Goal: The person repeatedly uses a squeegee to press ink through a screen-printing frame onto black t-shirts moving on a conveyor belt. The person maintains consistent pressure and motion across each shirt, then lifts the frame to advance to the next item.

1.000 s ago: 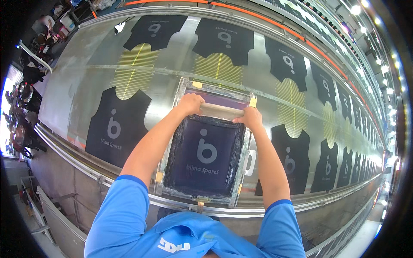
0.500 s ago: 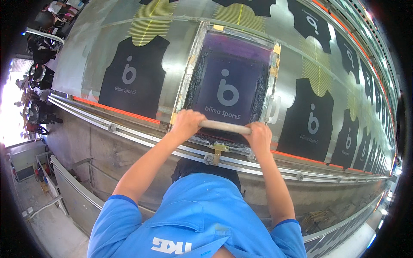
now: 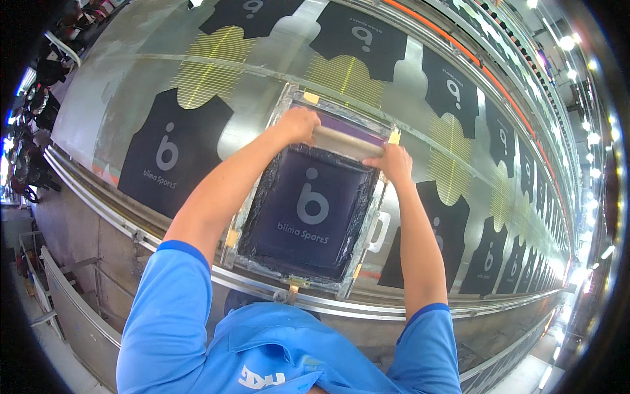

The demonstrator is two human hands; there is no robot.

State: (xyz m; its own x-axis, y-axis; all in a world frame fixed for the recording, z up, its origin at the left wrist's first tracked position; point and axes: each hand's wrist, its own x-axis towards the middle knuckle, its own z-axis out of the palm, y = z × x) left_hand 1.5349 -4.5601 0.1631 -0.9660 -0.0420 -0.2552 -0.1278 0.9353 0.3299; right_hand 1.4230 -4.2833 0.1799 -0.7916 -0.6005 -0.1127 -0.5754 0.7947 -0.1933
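Both my hands grip a pale squeegee (image 3: 344,142) by its long bar. My left hand (image 3: 298,126) is closed round its left end, and my right hand (image 3: 392,161) round its right end. The squeegee rests at the far end of a screen-printing frame (image 3: 308,282), inside its rim. Dark ink lies along the sides of the mesh (image 3: 269,203), where a round logo with lettering shows. Purple mesh shows beyond the bar. The squeegee's lower edge cannot be made out. A white handle (image 3: 379,231) sticks out from the frame's right side.
Black vest-shaped fabric pieces with grey logos lie along the long table; one (image 3: 197,141) is left of the frame, another (image 3: 453,223) right, partly behind my forearm. Yellow striped patches (image 3: 344,79) mark the table. A metal rail (image 3: 98,197) runs along the near edge.
My hands have pushed the squeegee from the near end of the frame to the far end, and my arms are stretched out further. The view has shifted a little.
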